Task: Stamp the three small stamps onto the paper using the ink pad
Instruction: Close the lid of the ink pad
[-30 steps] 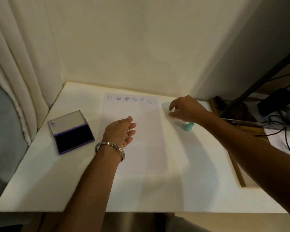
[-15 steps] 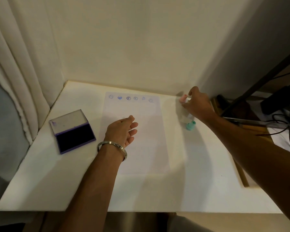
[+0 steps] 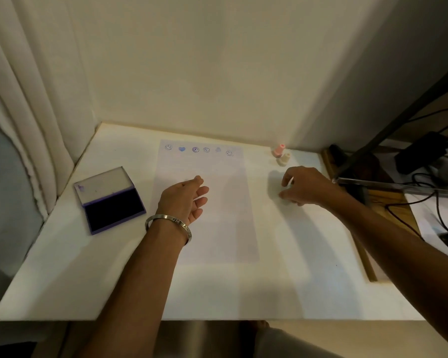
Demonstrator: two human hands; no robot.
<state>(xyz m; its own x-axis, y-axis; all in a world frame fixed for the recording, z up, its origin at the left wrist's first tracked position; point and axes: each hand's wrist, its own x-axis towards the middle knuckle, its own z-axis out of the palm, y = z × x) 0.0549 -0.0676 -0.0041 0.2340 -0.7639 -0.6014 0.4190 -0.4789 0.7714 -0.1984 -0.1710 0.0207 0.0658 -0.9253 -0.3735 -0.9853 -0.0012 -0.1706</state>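
Since 0.5 s ago, right hand [image 3: 305, 186] left the pink stamp [image 3: 279, 150] far right, curling over the hidden teal one; grip unclear. Left hand [image 3: 185, 200] lies loose on paper [image 3: 225, 215]; a fumble could tip it.

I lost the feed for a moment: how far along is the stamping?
Six prints already line the top of the paper. Pink stamp and beige stamp stand parked. The right hand reaches down beside them; its grip is hidden. The open ink pad waits, and the lower paper is unstamped.

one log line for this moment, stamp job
stage: between stamps | left hand: open, resting on paper | right hand: over table, teal stamp hidden | pink stamp, beige stamp: set down | ink pad: open
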